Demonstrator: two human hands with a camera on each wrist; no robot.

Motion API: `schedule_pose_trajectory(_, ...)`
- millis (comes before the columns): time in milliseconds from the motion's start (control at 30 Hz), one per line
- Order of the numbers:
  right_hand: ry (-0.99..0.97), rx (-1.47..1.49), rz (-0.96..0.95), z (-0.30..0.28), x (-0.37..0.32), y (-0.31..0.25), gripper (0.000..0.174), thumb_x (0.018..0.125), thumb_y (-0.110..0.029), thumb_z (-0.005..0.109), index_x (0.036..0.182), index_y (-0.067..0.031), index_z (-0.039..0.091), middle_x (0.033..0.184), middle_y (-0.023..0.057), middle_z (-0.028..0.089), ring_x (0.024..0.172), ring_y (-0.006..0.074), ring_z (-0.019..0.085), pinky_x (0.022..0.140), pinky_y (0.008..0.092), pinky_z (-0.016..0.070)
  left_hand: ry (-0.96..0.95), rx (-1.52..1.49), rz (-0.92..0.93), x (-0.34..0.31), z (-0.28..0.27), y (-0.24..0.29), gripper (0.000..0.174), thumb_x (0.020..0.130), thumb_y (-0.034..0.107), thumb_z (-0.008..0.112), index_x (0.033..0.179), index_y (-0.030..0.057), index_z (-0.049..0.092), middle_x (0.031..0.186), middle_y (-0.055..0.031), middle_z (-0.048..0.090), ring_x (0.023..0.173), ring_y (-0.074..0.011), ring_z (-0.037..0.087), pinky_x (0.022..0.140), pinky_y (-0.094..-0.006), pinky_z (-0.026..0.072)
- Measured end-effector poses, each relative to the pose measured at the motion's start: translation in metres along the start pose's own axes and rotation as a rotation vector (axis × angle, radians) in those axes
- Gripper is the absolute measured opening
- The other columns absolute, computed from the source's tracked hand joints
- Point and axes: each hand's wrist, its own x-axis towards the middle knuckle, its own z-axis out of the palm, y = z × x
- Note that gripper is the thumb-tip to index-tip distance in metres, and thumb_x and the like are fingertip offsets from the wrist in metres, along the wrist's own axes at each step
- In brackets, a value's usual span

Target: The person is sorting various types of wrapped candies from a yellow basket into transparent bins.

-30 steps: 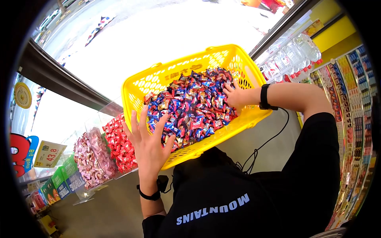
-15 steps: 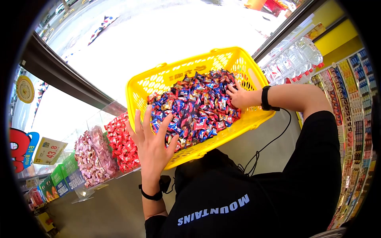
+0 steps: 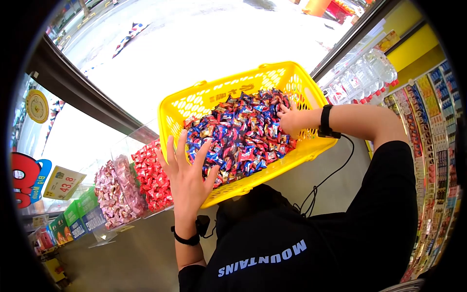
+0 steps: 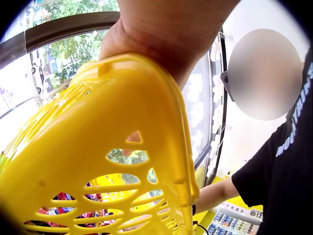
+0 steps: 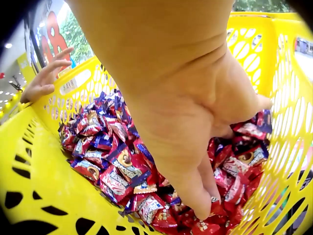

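Note:
A yellow perforated basket (image 3: 233, 189) holds a heap of red and blue wrapped candies (image 3: 238, 131). My left hand (image 3: 187, 180) lies spread over the basket's left corner, fingers apart; in the left wrist view it rests over the basket's rim (image 4: 122, 73). At the basket's right end my right hand (image 3: 294, 121) reaches in and touches the candies. The right wrist view shows that hand (image 5: 181, 122) with fingers down among the wrappers (image 5: 122, 171), some fingertips hidden between them.
Left of the basket are clear bins of red candies (image 3: 152, 177) and pink candies (image 3: 114, 194), with a price card (image 3: 64, 183). Water bottles (image 3: 360, 73) and a packed shelf (image 3: 433, 146) stand at the right. A black cable (image 3: 321, 185) hangs below the basket.
The basket and both hands appear slightly lower and farther right in the head view. My right fingers, spread on top of the candies before, now sit deeper among them.

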Motion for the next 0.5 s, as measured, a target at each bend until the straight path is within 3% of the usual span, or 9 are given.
schedule_pose_trajectory(200,0.113,0.173,-0.025,-0.035,-0.059,-0.002,0.04,0.075,-0.035,0.088,0.114,-0.0283,0.085,0.173,0.0151,0.033,0.164,0.0514,0.008,0.116,0.0888,0.0202,-0.001,-0.001,-0.018,0.001,0.001,0.003,0.062,0.082,0.032,0.088,0.141,0.025,0.07,0.169,-0.0167,0.036,0.162,-0.0447,0.021,0.131,-0.07,0.0096)
schedule_pose_trajectory(233,0.297,0.204,-0.063,-0.039,-0.08,-0.005,0.042,0.077,-0.032,0.089,0.116,-0.019,0.082,0.168,0.0166,0.041,0.16,0.0501,0.024,0.116,0.0856,0.0244,0.005,-0.004,-0.02,0.001,0.001,0.003,0.063,0.08,0.029,0.089,0.14,0.0238,0.071,0.17,-0.0168,0.036,0.163,-0.0439,0.02,0.132,-0.0689,0.0094)
schedule_pose_trajectory(333,0.84,0.335,-0.113,-0.024,-0.101,-0.021,0.03,0.075,-0.028,0.089,0.099,-0.0145,0.078,0.166,0.0171,0.043,0.16,0.0472,0.028,0.123,0.0773,0.0237,0.009,-0.017,-0.026,0.0,0.001,0.003,0.061,0.08,0.03,0.089,0.138,0.0237,0.073,0.17,-0.0169,0.036,0.163,-0.0435,0.02,0.131,-0.0691,0.0092)
schedule_pose_trajectory(433,1.279,0.328,-0.134,-0.024,-0.121,-0.068,0.027,0.078,-0.027,0.084,0.094,-0.0081,0.076,0.16,0.0179,0.05,0.153,0.0458,0.039,0.12,0.0735,0.0296,0.039,-0.013,-0.01,0.0,0.001,0.004,0.055,0.08,0.031,0.09,0.133,0.0232,0.075,0.17,-0.0148,0.039,0.162,-0.0436,0.022,0.131,-0.0689,0.0089)
schedule_pose_trajectory(500,1.368,0.35,-0.146,-0.033,-0.134,-0.098,0.022,0.081,-0.025,0.08,0.089,-0.0064,0.073,0.158,0.0192,0.053,0.152,0.0447,0.042,0.12,0.0744,0.0294,0.008,-0.01,0.031,0.0,-0.001,0.004,0.049,0.082,0.038,0.089,0.127,0.0227,0.077,0.167,-0.0131,0.042,0.161,-0.0441,0.024,0.129,-0.0722,0.0083)
